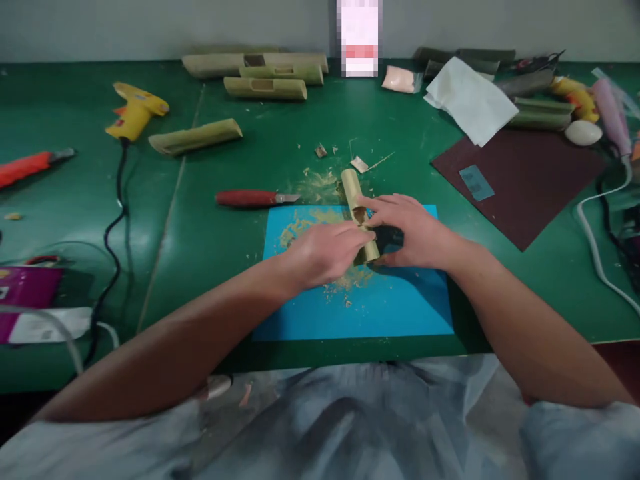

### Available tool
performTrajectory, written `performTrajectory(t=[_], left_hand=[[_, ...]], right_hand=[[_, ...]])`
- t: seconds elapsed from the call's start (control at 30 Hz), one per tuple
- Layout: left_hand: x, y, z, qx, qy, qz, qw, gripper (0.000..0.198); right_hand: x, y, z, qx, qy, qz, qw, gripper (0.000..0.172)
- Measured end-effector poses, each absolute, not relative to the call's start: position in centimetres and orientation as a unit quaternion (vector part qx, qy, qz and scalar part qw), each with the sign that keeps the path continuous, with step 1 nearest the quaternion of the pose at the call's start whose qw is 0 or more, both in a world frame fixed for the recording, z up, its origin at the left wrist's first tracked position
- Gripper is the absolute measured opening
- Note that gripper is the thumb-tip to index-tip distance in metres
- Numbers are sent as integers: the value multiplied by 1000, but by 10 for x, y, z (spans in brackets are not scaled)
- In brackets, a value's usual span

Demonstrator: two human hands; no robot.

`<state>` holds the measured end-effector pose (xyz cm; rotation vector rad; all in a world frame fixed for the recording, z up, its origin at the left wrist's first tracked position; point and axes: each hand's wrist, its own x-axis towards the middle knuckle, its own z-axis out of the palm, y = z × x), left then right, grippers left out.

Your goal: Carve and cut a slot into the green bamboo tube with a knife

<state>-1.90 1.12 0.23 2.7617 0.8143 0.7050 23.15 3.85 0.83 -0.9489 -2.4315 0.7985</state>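
Observation:
A short bamboo tube with an opening cut in its side lies on a blue sheet, its far end reaching past the sheet's edge. My right hand grips the tube from the right, fingers near the opening and thumb by the near end. From the left, my left hand is closed in a pinch at the opening; whatever is between its fingertips is hidden. A dark patch shows under my right palm, too shaded to identify. Pale shavings are scattered around the tube. Beyond the sheet's left corner rests a red-handled knife.
Farther left are a cut bamboo piece, a yellow glue gun with black cord, and an orange cutter. Bamboo tubes line the back. To the right lie a brown sheet, white paper and a pink tool.

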Motion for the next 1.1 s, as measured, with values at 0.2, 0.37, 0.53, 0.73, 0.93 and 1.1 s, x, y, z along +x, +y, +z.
performTrajectory(t=[0.2, 0.37, 0.53, 0.73, 0.93, 1.1], left_hand=[[-22, 12, 1, 927, 287, 220, 98, 30], [-20, 11, 1, 927, 279, 231, 102, 29], [-17, 11, 0, 921, 294, 235, 101, 28], [-23, 13, 0, 922, 292, 232, 100, 30], [-22, 20, -2, 916, 290, 254, 113, 28], [-24, 17, -2, 923, 280, 239, 113, 28]], right_hand=[[231, 37, 8, -341, -872, 285, 205, 47], [231, 38, 8, -345, -870, 291, 198, 46], [231, 38, 8, -342, -868, 295, 205, 47], [231, 38, 7, -343, -869, 293, 204, 47], [232, 38, 8, -346, -866, 298, 204, 52], [229, 38, 11, -346, -862, 310, 203, 47]])
